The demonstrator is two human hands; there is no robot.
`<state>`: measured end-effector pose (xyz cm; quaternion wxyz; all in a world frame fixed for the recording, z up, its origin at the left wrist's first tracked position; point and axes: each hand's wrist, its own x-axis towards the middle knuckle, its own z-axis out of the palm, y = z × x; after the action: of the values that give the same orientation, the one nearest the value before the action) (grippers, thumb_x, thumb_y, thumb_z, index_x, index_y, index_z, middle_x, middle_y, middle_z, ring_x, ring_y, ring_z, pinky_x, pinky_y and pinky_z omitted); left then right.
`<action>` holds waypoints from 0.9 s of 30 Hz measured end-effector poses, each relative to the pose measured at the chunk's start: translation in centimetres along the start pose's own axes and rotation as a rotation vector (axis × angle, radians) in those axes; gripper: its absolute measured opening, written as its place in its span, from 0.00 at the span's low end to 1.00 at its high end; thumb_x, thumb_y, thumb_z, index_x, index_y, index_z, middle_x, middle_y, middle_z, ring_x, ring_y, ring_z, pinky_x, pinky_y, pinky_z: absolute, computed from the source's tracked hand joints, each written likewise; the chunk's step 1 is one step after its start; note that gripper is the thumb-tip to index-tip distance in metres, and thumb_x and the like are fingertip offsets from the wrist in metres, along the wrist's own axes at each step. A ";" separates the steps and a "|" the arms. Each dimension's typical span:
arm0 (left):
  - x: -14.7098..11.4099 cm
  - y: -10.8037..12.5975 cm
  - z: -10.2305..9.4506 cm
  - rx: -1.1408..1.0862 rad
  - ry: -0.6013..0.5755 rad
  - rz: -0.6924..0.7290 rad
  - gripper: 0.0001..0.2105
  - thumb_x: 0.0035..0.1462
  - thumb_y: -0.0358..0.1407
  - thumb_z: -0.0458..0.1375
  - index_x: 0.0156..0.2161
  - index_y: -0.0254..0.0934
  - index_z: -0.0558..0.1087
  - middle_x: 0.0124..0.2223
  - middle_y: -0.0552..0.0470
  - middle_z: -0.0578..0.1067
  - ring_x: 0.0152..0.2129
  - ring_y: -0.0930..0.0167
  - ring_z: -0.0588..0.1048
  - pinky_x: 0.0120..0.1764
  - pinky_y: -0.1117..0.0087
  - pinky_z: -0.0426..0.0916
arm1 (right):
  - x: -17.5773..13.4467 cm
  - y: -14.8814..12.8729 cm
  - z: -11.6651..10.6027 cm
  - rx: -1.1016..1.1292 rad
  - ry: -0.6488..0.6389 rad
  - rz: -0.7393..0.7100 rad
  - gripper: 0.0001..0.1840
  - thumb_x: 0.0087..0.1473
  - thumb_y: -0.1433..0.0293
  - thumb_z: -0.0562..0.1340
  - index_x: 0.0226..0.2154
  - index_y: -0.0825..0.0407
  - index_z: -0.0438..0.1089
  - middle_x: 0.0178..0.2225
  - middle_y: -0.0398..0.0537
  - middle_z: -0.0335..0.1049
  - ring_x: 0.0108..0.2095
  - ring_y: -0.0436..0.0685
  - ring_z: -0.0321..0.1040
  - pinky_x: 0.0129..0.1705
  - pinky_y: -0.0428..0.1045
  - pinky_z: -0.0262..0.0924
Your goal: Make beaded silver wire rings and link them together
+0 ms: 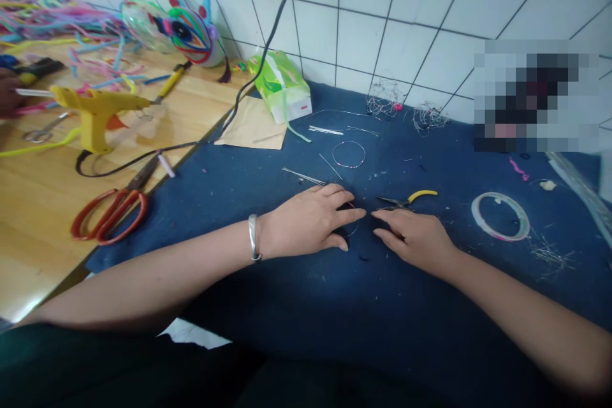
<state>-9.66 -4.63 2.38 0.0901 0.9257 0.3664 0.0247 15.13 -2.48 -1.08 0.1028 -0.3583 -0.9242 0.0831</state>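
My left hand point(318, 220) lies palm down on the dark blue cloth point(296, 306), its fingers spread. Partly under its fingers is a thin wire loop point(354, 229); the rest of the loop is hidden. My right hand point(415, 239) rests just to the right, thumb and index finger apart, with nothing visible between them. Right behind its knuckles lie small pliers point(421, 195) with a yellow handle, partly covered by the hand. A beaded wire ring point(349, 154) with small pink beads sits farther back. Loose wire pieces point(303, 175) are behind my left hand.
To the right are a coil of clear line point(478, 223) and wire clippings point(552, 255). Tangled wire point(385, 102) lies by the wall. On the left are orange-handled scissors point(109, 215), a yellow glue gun point(95, 108) with a black cord, and a tissue pack point(280, 86). Another person's hand point(7, 92) shows far left.
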 end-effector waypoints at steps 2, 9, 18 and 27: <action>0.0 0.3 -0.1 0.013 -0.004 0.008 0.23 0.58 0.46 0.52 0.57 0.41 0.62 0.56 0.43 0.64 0.54 0.60 0.60 0.52 0.59 0.58 | 0.0 0.0 0.0 -0.005 -0.009 0.004 0.19 0.58 0.62 0.53 0.50 0.49 0.66 0.45 0.44 0.72 0.44 0.54 0.70 0.41 0.50 0.67; -0.4 0.8 -1.2 0.015 -0.038 0.027 0.19 0.58 0.41 0.54 0.53 0.40 0.66 0.53 0.44 0.67 0.50 0.61 0.63 0.49 0.60 0.61 | 0.0 0.0 -0.1 -0.004 -0.016 -0.010 0.19 0.58 0.62 0.52 0.50 0.48 0.65 0.45 0.45 0.72 0.44 0.55 0.71 0.42 0.51 0.67; -1.8 0.6 -2.9 0.041 -0.147 0.116 0.22 0.51 0.30 0.55 0.52 0.46 0.66 0.56 0.48 0.64 0.49 0.63 0.64 0.44 0.65 0.63 | 0.1 0.1 -0.1 0.018 0.010 -0.025 0.18 0.58 0.63 0.53 0.49 0.48 0.67 0.45 0.46 0.73 0.43 0.55 0.71 0.41 0.52 0.68; -2.5 -0.9 -3.6 0.098 -0.194 -0.011 0.20 0.50 0.30 0.57 0.49 0.41 0.65 0.48 0.47 0.68 0.45 0.63 0.66 0.36 0.68 0.65 | 0.0 0.1 -0.2 0.019 -0.011 -0.027 0.18 0.58 0.63 0.52 0.49 0.49 0.66 0.45 0.45 0.72 0.43 0.55 0.71 0.42 0.52 0.68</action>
<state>-12.50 -5.17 5.76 0.0801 0.9250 0.3621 -0.0834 15.23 -2.35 -0.86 0.1024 -0.3444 -0.9287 0.0923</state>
